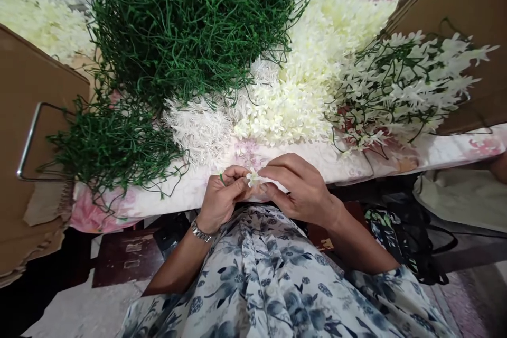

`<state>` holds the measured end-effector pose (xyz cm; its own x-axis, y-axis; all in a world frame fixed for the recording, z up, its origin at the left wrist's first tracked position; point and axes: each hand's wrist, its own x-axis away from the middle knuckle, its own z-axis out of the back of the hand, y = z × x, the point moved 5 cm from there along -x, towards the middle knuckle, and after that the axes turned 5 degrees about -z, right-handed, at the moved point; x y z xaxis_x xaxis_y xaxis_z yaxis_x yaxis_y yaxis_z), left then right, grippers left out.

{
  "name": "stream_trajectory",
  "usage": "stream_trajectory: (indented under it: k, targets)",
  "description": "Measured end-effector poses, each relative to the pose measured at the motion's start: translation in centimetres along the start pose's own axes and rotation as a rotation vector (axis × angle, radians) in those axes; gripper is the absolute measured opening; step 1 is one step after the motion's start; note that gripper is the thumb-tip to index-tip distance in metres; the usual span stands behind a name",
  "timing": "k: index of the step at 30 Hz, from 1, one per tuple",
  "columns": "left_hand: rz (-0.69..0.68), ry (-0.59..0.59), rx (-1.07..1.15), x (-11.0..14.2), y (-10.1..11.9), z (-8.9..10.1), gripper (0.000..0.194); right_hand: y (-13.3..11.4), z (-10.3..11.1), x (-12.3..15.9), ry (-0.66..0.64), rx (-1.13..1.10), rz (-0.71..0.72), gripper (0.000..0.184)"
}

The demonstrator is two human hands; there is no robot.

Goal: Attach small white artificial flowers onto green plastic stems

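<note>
Close to my body, at the table's front edge, both hands meet around one small white artificial flower [252,177]. My right hand [304,187] pinches the flower between thumb and fingers. In my left hand [222,198], closed with thumb against forefinger, is a thin green plastic stem [222,179], whose end sticks out by the knuckles. The fingers hide where stem and flower meet, so I cannot tell whether they are joined. Just beyond my hands lie a pile of spiky white pieces [202,127] and a heap of loose cream-white blossoms [293,111].
A tall mass of green stems [190,26] stands at the back, with a smaller bunch of stems [119,148] at front left. Flowers on stems [412,84] are heaped at right. Cardboard [35,95] with a metal handle [29,137] borders the left; more cardboard [467,5] rises right.
</note>
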<state>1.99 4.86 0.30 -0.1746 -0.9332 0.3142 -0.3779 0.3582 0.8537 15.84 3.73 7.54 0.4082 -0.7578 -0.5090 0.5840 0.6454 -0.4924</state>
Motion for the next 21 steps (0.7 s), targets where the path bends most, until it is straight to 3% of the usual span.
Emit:
stream_trajectory:
  k: [3, 11, 16, 21]
  targets:
    - [-0.046, -0.008, -0.071, 0.0, 0.1, -0.2, 0.026, 0.0, -0.3, -0.2, -0.043, 0.063, 0.02, 0.011]
    - [-0.255, -0.093, -0.425, 0.1, 0.1, -0.4, 0.016, 0.7, -0.8, 0.5, -0.073, 0.18, 0.021, 0.015]
    - [-0.351, -0.1, -0.666, 0.1, 1.3, -1.4, 0.01, 1.3, -0.4, 1.2, 0.053, 0.129, 0.008, 0.011]
    - [-0.388, -0.084, -0.688, -0.2, 1.3, -1.6, 0.01, 1.7, -0.3, 1.8, 0.193, 0.095, 0.003, 0.013]
